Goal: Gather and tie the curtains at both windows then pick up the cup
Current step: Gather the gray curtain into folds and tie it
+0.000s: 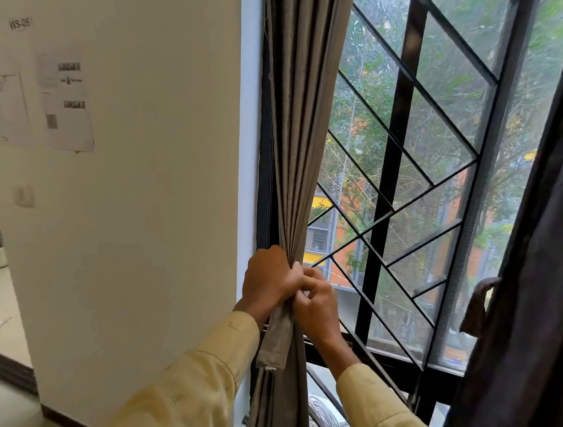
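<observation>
Yellow sleeves [209, 375] reach up from the bottom edge to a gathered grey-brown curtain [298, 111] at the window's left side. Left hand [266, 280] has its fingers closed around the bunched folds, knuckles toward the wall. Right hand [316, 302], touching it, pinches a fabric tie band [274, 340] with fingertips together; the band's loose end hangs just below both hands. Beyond the fingers stands the black window grille [396, 190]. Far right of them hangs a darker curtain [552, 239]. No cup shows.
</observation>
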